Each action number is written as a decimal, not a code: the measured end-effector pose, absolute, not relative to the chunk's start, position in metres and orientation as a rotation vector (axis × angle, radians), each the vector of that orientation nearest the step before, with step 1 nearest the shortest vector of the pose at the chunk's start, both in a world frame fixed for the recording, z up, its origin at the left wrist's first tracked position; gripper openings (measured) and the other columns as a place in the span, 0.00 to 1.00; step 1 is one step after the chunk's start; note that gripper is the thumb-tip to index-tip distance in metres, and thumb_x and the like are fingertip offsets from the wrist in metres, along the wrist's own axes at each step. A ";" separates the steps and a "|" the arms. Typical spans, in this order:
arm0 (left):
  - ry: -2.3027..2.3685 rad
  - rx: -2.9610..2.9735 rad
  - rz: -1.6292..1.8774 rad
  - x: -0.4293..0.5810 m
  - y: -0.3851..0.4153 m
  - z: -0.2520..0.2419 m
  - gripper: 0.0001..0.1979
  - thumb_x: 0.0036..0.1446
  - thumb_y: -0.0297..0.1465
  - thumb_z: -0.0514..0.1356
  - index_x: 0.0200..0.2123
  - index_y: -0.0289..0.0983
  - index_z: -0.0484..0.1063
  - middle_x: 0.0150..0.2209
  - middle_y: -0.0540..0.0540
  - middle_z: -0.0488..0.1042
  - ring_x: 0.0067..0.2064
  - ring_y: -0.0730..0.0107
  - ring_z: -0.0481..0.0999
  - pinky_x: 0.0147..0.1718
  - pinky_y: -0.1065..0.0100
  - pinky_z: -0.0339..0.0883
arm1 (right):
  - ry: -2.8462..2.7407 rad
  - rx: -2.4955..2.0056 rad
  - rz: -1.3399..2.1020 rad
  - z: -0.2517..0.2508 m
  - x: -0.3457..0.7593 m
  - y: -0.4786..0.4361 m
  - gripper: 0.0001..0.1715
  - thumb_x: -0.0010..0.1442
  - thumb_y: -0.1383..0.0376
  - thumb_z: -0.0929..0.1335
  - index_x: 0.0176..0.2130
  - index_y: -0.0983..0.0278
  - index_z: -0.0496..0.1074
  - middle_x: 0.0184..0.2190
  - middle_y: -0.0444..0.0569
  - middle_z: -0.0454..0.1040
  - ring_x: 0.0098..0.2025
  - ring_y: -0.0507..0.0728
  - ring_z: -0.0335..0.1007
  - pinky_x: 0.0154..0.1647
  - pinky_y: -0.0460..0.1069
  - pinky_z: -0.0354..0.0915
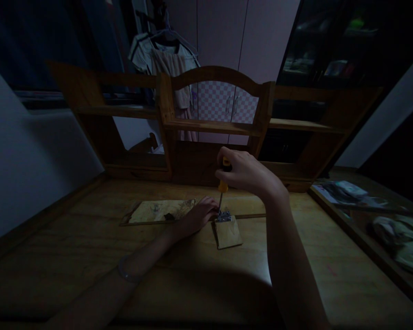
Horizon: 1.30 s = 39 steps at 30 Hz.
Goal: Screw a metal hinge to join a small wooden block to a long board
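My right hand (242, 172) is closed around the yellow and black handle of a screwdriver (223, 187), held upright. Its shaft points down at a metal hinge (223, 216), and the tip meets the hinge's left side. The hinge sits at the top edge of a small square wooden piece (229, 233). Beside the tip, my left hand (206, 210) rests low with its fingertips close together at the hinge; what they pinch, if anything, is hidden. A longer thin wooden board (165, 211) lies behind, partly under my left fingers.
Dark scraps (170, 216) and loose fibres lie on the long board. Across the far side of the wooden desktop (179, 284) stands a wooden shelf unit (213, 124). Papers (351, 190) and cloth (404, 238) lie on a surface to the right.
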State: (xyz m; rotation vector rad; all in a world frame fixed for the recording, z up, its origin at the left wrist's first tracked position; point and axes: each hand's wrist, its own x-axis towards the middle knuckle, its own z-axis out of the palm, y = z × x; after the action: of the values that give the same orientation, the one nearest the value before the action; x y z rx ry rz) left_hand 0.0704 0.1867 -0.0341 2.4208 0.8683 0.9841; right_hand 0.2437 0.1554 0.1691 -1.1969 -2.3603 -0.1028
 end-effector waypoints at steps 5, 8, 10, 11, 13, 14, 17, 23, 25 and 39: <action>0.903 2.398 0.949 0.071 0.188 -0.034 0.04 0.64 0.26 0.56 0.37 0.35 0.70 0.39 0.45 0.69 0.45 0.65 0.67 0.47 0.63 0.63 | -2.323 -1.240 -0.163 0.166 0.242 0.155 0.15 0.65 0.58 0.70 0.44 0.65 0.66 0.38 0.51 0.71 0.41 0.60 0.68 0.38 0.49 0.58; 0.897 2.403 0.938 0.070 0.189 -0.036 0.04 0.65 0.28 0.56 0.38 0.36 0.71 0.40 0.44 0.69 0.46 0.64 0.67 0.48 0.63 0.63 | -2.320 -1.236 -0.228 0.163 0.241 0.159 0.11 0.64 0.64 0.71 0.43 0.65 0.66 0.38 0.50 0.70 0.41 0.60 0.67 0.38 0.49 0.58; 0.909 2.412 0.942 0.071 0.189 -0.036 0.04 0.65 0.27 0.56 0.37 0.36 0.70 0.40 0.45 0.69 0.46 0.65 0.67 0.47 0.63 0.63 | -2.345 -1.192 -0.204 0.163 0.241 0.160 0.09 0.61 0.69 0.70 0.42 0.65 0.66 0.38 0.50 0.70 0.41 0.59 0.67 0.39 0.49 0.58; 0.924 2.422 0.940 0.071 0.188 -0.036 0.03 0.64 0.27 0.57 0.37 0.36 0.70 0.40 0.45 0.69 0.46 0.65 0.67 0.47 0.64 0.63 | -2.358 -1.168 -0.182 0.164 0.241 0.159 0.10 0.60 0.69 0.69 0.42 0.65 0.66 0.39 0.50 0.69 0.41 0.59 0.67 0.40 0.49 0.58; 0.969 2.448 0.944 0.071 0.186 -0.034 0.02 0.63 0.26 0.58 0.36 0.35 0.70 0.40 0.45 0.69 0.46 0.65 0.67 0.47 0.64 0.63 | -2.370 -1.158 -0.145 0.164 0.242 0.157 0.12 0.59 0.69 0.69 0.44 0.64 0.66 0.39 0.49 0.69 0.40 0.58 0.67 0.39 0.49 0.58; 0.989 2.464 0.945 0.071 0.184 -0.033 0.01 0.63 0.26 0.59 0.36 0.35 0.69 0.40 0.45 0.69 0.46 0.65 0.67 0.47 0.63 0.63 | -2.367 -1.175 -0.133 0.164 0.242 0.157 0.14 0.59 0.67 0.69 0.45 0.64 0.65 0.40 0.49 0.68 0.39 0.58 0.66 0.39 0.49 0.58; 1.016 2.539 0.958 0.071 0.180 -0.030 0.01 0.63 0.25 0.59 0.38 0.35 0.67 0.42 0.45 0.69 0.46 0.64 0.67 0.48 0.62 0.62 | -2.347 -1.243 -0.141 0.163 0.241 0.157 0.15 0.61 0.63 0.70 0.46 0.64 0.65 0.40 0.50 0.68 0.38 0.60 0.67 0.38 0.50 0.58; 1.045 2.699 0.961 0.071 0.177 -0.030 0.04 0.64 0.28 0.58 0.39 0.35 0.65 0.43 0.44 0.68 0.47 0.62 0.66 0.49 0.60 0.62 | -2.347 -1.210 -0.145 0.163 0.242 0.159 0.15 0.60 0.69 0.68 0.47 0.64 0.64 0.41 0.51 0.68 0.41 0.59 0.67 0.41 0.50 0.58; 1.070 2.706 0.978 0.072 0.177 -0.031 0.04 0.64 0.29 0.58 0.40 0.35 0.65 0.43 0.44 0.67 0.47 0.62 0.65 0.49 0.60 0.62 | -2.342 -1.189 -0.111 0.163 0.242 0.157 0.16 0.61 0.65 0.69 0.48 0.64 0.64 0.42 0.51 0.68 0.42 0.60 0.67 0.42 0.50 0.59; 1.043 2.523 1.018 0.072 0.180 -0.032 0.04 0.64 0.31 0.59 0.39 0.35 0.67 0.41 0.45 0.68 0.46 0.64 0.66 0.48 0.61 0.62 | -2.331 -1.082 -0.138 0.167 0.245 0.159 0.13 0.59 0.68 0.68 0.45 0.65 0.65 0.38 0.48 0.68 0.40 0.59 0.65 0.40 0.49 0.57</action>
State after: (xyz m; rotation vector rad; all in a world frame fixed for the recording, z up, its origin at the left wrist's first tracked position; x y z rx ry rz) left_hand 0.0715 0.1798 -0.0319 2.5232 1.0425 1.0181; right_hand 0.2452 0.1592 0.1666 -1.0818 -2.3308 -0.1377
